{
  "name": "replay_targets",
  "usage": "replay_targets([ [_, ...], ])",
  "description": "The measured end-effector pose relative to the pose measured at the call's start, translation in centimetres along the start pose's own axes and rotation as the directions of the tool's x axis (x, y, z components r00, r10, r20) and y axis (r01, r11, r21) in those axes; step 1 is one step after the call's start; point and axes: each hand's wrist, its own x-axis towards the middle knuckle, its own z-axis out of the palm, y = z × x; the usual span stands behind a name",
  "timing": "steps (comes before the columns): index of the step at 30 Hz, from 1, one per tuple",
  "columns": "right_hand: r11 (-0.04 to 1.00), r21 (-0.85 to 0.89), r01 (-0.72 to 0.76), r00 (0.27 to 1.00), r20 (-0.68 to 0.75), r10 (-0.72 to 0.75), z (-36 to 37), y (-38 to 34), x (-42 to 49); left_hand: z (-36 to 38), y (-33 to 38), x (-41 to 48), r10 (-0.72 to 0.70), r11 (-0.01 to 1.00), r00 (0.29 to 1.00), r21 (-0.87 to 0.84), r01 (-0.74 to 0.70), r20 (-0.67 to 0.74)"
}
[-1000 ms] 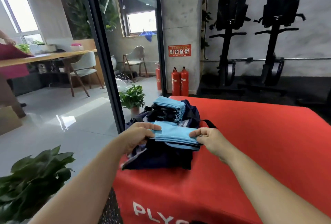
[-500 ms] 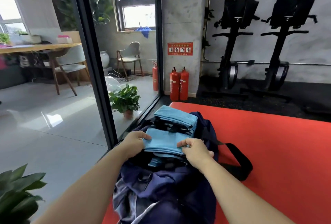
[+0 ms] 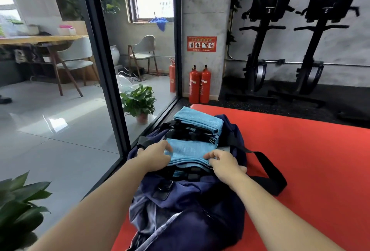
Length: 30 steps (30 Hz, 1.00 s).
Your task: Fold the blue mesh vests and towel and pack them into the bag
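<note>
A dark navy bag [image 3: 186, 200] lies open on the red mat [image 3: 310, 160]. A folded light blue cloth [image 3: 190, 151] sits in the bag's mouth. My left hand [image 3: 154, 155] grips its left edge and my right hand [image 3: 225, 162] pinches its right near corner. Just beyond it in the bag lies another folded blue stack [image 3: 198, 119] with black trim under it. The bag's black strap [image 3: 268, 172] loops out over the mat to the right.
A glass wall with a black frame [image 3: 104, 70] runs along the mat's left side. Two red fire extinguishers [image 3: 200, 84] stand at the pillar. Black exercise machines [image 3: 264, 36] line the far wall. A potted plant [image 3: 18, 206] is at the near left.
The view has moved closer over the bag. Both hands have brought the folded blue cloth from above the bag's near side down into its opening.
</note>
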Motion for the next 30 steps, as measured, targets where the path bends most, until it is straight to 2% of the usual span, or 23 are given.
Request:
replay_targets([
  [1,0.999,-0.041,0.000,1.000,-0.017,-0.001,-0.3,-0.3,-0.3,-0.1,0.2,-0.1,0.044,0.996,0.998,0.077,-0.040,-0.055],
  [3,0.980,-0.198,0.029,0.986,-0.155,-0.061,-0.8,-0.7,-0.9,-0.2,0.7,-0.2,0.162,0.979,0.973,0.152,-0.137,-0.162],
  [5,0.902,-0.410,0.139,0.926,-0.270,-0.265,-0.6,-1.0,-1.4,0.1,1.2,-0.3,0.264,0.946,0.958,0.223,-0.235,-0.113],
  [6,0.845,-0.488,0.219,0.902,-0.229,-0.366,-0.3,-1.2,-1.4,0.4,1.5,-0.4,0.281,0.929,0.958,0.268,-0.257,-0.056],
  [7,0.791,-0.537,0.294,0.899,-0.125,-0.419,0.0,-1.3,-1.4,0.9,1.6,-0.4,0.276,0.916,0.961,0.305,-0.262,-0.005],
  [8,0.757,-0.553,0.348,0.908,-0.002,-0.419,0.5,-1.2,-1.2,1.3,1.6,-0.4,0.257,0.909,0.966,0.333,-0.252,0.029],
  [10,0.741,-0.557,0.375,0.926,0.195,-0.322,1.2,-0.9,-0.8,2.1,1.4,-0.4,0.202,0.910,0.976,0.351,-0.219,0.083],
  [12,0.743,-0.561,0.366,0.929,0.266,-0.257,2.0,-0.4,-0.8,2.7,0.9,-0.4,0.161,0.910,0.978,0.364,-0.200,0.134],
  [20,0.749,-0.564,0.347,0.937,0.247,-0.248,3.5,0.8,0.0,4.3,-0.2,0.5,0.175,0.901,0.975,0.376,-0.214,0.135],
  [25,0.770,-0.533,0.350,0.930,0.295,-0.218,3.0,0.6,0.1,4.7,-0.4,0.6,0.177,0.898,0.974,0.383,-0.218,0.139],
  [30,0.775,-0.535,0.335,0.935,0.293,-0.202,-0.1,0.7,-1.1,3.0,0.2,-0.7,0.195,0.896,0.979,0.394,-0.205,0.066],
])
